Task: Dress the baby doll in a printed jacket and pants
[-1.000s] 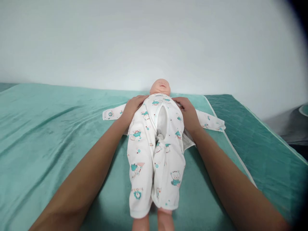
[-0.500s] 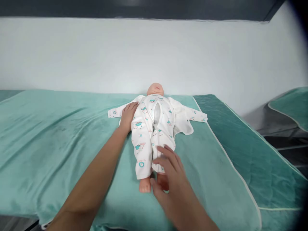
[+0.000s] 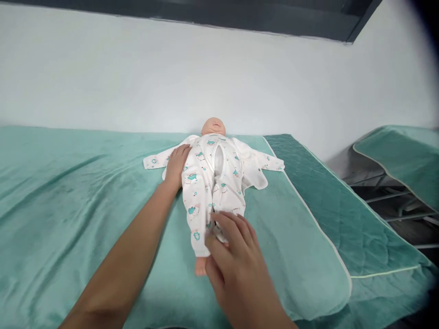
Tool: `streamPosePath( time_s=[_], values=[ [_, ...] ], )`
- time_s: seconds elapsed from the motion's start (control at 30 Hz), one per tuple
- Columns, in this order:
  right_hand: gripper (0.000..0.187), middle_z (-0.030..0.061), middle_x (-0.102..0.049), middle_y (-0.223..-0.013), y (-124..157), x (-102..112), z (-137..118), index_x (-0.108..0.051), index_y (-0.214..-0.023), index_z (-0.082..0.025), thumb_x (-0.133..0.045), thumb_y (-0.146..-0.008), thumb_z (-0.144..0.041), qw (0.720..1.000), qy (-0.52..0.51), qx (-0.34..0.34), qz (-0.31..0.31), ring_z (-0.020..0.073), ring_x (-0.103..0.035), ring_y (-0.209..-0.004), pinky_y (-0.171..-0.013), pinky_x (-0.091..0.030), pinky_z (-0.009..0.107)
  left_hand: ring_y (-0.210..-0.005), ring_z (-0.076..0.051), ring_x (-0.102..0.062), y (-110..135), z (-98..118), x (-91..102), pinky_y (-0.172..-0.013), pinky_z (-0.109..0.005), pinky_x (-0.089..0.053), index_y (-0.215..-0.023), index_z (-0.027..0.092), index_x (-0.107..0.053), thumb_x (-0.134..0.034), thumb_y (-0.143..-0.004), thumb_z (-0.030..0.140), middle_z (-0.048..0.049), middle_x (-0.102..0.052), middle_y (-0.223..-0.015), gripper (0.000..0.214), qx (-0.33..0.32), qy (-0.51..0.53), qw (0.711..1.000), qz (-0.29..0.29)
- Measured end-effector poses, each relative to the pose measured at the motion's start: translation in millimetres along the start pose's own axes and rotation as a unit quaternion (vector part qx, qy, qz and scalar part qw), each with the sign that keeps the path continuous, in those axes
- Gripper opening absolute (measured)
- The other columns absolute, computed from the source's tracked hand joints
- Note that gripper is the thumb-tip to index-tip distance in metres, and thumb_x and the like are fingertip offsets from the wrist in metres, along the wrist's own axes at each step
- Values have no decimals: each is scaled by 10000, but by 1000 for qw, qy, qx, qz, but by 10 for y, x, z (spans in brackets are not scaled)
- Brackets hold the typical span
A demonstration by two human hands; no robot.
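Note:
A baby doll (image 3: 213,125) lies on its back, head toward the wall, arms spread in a white printed top (image 3: 254,167). White split-crotch baby trousers (image 3: 197,183) with teal and pink prints cover its belly and legs. My left hand (image 3: 177,164) rests against the doll's side at the waist, fingers stretched out together over the cloth. My right hand (image 3: 233,251) is over the lower legs, with thumb and index finger pinched on the inner edge of a trouser leg. One bare foot (image 3: 200,266) shows below the cuff; the other is mostly hidden behind my right hand.
A light green blanket (image 3: 85,205) spreads under the doll, with creases on the left. Darker quilted green cloth (image 3: 343,219) lies to the right. A white wall (image 3: 171,73) stands behind. Another green-covered surface (image 3: 404,155) and metal bars (image 3: 387,196) are at far right.
My right hand has moved in over the trouser leg, and its thumb and fingers have come together at the inner edge. My left hand stays at the waist. The view has shifted and tilted slightly.

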State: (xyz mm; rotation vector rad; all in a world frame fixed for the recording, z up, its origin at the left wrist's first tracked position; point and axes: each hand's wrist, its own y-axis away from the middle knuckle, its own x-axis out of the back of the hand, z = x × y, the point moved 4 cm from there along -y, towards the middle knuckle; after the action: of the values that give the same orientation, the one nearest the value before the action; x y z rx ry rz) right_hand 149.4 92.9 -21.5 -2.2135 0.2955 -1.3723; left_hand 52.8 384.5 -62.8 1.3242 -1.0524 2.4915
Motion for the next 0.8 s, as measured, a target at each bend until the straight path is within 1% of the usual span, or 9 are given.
streamPosePath(
  time_s=[0.07,0.13,0.2,0.27,0.37,0.47,0.57,0.7,0.8],
  values=[
    [193,84,-641,-1252,5,102,-158,-651,-950,-192,-524,-867,-74,998,-9,64,29,226,-527,-1249,-1136,-307,466,-1344,-289,-452,-9,-2,4,-1161,-434,-308,-1290,151,-577,-482,-859,180,-151,-529,-1428,442,-7,24,1000,4],
    [205,62,-689,-1160,16,147,-278,-653,-910,-184,-511,-854,-46,993,-13,99,67,194,-582,-1169,-1126,-314,424,-1318,-278,-481,-16,-4,26,-1155,-426,-327,-1215,174,-624,-494,-843,170,-124,-570,-1391,394,3,70,997,22],
    [193,52,-703,-1119,34,119,-315,-647,-867,-180,-510,-843,-45,992,-18,97,75,187,-608,-1107,-1095,-344,401,-1250,-252,-545,-13,-17,64,-1116,-409,-384,-1153,196,-644,-471,-841,150,-94,-631,-1312,360,37,121,991,54],
    [197,67,-692,-1138,79,58,-268,-645,-859,-177,-495,-841,-51,995,-28,75,58,204,-610,-1086,-1049,-383,405,-1177,-222,-600,1,-38,107,-1062,-388,-438,-1141,199,-632,-418,-867,146,-81,-671,-1239,352,83,172,977,98],
    [317,105,-665,-1164,214,7,-124,-655,-991,-158,-433,-821,-10,996,-38,53,63,224,-592,-1082,-960,-439,401,-1152,-201,-616,15,-32,142,-1031,-368,-459,-1195,201,-584,-392,-925,216,-83,-677,-1221,331,118,223,957,140],
    [420,121,-654,-1173,353,-58,-2,-620,-1159,-136,-423,-816,4,998,-22,18,60,236,-572,-1079,-919,-446,402,-1182,-224,-583,-7,56,122,-1045,-386,-430,-1222,216,-569,-433,-933,268,-86,-651,-1259,324,77,175,976,101],
    [400,87,-670,-1157,400,-169,38,-602,-1206,-167,-459,-852,-46,999,-17,-32,40,243,-571,-1056,-956,-402,437,-1165,-258,-560,-10,130,108,-1015,-410,-415,-1198,219,-578,-450,-914,232,-99,-640,-1244,312,37,76,995,56],
    [293,39,-691,-999,313,-224,31,-628,-1085,-217,-460,-897,-67,996,-25,-70,40,228,-588,-954,-956,-370,461,-1003,-268,-583,48,126,210,-861,-386,-436,-1017,210,-594,-446,-942,333,-102,-665,-1035,207,102,29,989,99],
    [226,26,-665,-894,261,-170,-11,-626,-959,-223,-480,-896,-64,996,-54,-59,43,203,-591,-869,-948,-393,450,-806,-216,-581,95,141,261,-723,-332,-418,-931,229,-565,-468,-937,482,-42,-656,-865,271,151,104,977,110]
  ],
)
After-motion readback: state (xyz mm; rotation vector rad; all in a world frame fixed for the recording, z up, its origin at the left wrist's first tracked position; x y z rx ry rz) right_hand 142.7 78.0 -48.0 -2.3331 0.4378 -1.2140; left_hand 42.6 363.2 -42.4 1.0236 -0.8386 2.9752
